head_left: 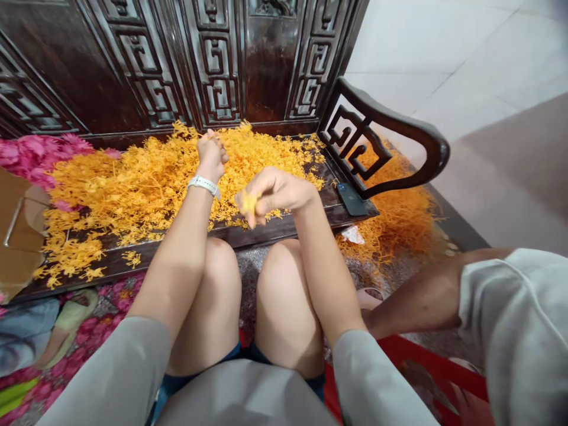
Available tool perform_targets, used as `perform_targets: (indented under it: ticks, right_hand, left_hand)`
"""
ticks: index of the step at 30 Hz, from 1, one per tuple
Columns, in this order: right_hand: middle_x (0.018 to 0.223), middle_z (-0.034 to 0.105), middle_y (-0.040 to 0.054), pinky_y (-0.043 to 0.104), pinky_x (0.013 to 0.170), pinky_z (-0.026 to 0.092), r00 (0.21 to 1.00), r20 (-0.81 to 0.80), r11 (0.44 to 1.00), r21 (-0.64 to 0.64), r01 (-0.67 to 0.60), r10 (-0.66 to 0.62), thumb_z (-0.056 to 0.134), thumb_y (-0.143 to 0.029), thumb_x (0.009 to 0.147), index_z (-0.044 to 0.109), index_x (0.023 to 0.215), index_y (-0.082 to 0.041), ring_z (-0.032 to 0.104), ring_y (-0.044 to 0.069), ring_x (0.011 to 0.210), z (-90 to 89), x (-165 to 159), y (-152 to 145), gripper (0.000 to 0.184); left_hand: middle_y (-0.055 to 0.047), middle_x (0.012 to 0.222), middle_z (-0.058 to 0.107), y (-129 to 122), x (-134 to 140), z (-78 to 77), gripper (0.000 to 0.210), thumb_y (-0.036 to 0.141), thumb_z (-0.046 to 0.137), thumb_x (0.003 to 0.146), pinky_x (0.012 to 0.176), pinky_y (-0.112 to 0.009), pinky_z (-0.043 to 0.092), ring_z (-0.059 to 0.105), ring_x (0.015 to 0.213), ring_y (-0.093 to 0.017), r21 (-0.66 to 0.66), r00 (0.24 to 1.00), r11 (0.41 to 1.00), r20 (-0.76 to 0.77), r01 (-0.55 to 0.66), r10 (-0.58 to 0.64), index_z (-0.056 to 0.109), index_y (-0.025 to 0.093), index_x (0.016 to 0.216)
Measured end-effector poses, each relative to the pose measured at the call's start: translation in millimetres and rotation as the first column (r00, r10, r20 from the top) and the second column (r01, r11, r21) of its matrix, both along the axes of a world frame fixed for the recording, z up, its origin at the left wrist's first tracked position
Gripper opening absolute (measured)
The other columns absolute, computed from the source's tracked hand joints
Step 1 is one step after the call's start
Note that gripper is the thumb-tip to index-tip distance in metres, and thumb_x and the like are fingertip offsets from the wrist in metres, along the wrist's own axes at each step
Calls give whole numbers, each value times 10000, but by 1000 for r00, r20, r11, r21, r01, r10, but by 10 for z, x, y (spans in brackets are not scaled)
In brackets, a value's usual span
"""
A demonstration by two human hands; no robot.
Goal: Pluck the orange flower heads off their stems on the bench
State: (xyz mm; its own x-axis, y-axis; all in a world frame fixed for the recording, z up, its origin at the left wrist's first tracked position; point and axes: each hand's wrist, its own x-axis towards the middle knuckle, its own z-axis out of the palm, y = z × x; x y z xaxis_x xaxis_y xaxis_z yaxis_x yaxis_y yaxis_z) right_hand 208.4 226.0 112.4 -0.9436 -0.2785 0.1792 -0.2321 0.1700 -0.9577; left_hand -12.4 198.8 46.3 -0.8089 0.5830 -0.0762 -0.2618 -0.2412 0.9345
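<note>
A wide heap of yellow-orange artificial flower pieces (146,177) covers the seat of a dark carved wooden bench (248,238). My left hand (212,155), with a pale watch (204,184) on its wrist, is over the heap with its fingers curled closed. Whatever those fingers hold is hidden. Nearer to me, my right hand (281,189) is closed in a pinch around a small yellow flower piece (249,204), which is blurred. This hand is above the front part of the bench seat.
Pink flower pieces (42,155) and a cardboard box (20,228) are at the left. A dark phone (351,199) lies by the bench's armrest (399,127). Orange stems (399,219) pile on the floor beyond. Another person's leg (421,293) is close at my right.
</note>
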Motion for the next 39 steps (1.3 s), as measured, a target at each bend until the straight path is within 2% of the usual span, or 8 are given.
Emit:
perform_targets:
  ticks: [2,4,7,10,19,27,36,39]
  right_hand:
    - [724,604,8,276,684,537,932,-68,925,-168,342,-357,725,-814,865,740,1080,-166,618,132,701,-39,-33,19,683]
    - [773,610,7,266,685,531,777,4,748,-268,607,-629,682,-779,929,694,1207,-193,599,128,714,-155,-131,129,649]
    - [797,631,15,255,625,498,570,202,514,-270,814,-797,680,-663,987,658,1207,-208,563,121,663,-398,-310,354,506]
    - [807,641,19,249,580,456,480,324,412,-258,874,-815,692,-508,1009,637,1143,-200,528,109,612,-596,-426,498,340]
    - [1017,710,66,271,674,540,533,178,497,-211,841,-827,705,-712,947,676,1207,-256,629,152,815,-647,-529,412,525]
    - [859,621,24,246,633,486,424,140,382,-252,889,-895,629,-601,1035,571,901,-221,565,105,705,-714,-574,517,407]
    - [607,335,-46,273,516,279,511,116,483,-204,851,-852,694,-561,990,507,740,-225,282,104,551,-616,-542,504,458]
    - [592,322,-60,260,500,214,663,111,635,-206,744,-741,759,-536,940,453,691,-226,214,83,543,-511,-469,420,502]
  left_hand:
    - [94,494,287,-77,-6,-23,496,775,650,952,420,-281,163,223,398,-87,-19,997,997,-20,73,-74,549,292,907]
    - [81,495,366,-117,39,6,519,803,644,937,422,-292,178,244,400,-91,-52,991,990,-33,132,-133,552,294,901]
    - [41,543,516,-123,139,109,534,824,620,934,417,-313,206,284,403,-100,-93,981,979,-61,180,-186,549,297,882]
    - [10,613,604,-108,203,190,528,804,631,937,410,-321,228,320,409,-104,-92,973,974,-83,208,-215,532,292,852]
    - [-7,676,631,-34,336,227,279,433,626,979,399,-304,274,316,405,-84,-46,907,906,2,421,-421,531,244,798]
    - [77,556,414,-143,497,364,270,401,794,877,379,-227,224,277,379,-51,-120,845,846,-70,520,-530,575,243,890]
    - [30,602,439,140,609,164,361,240,716,946,490,-228,304,420,521,-92,-91,936,988,-319,127,-150,469,212,685]
    - [45,605,417,278,602,113,405,214,659,981,501,-206,320,411,522,-79,-35,973,998,-230,-46,36,391,215,677]
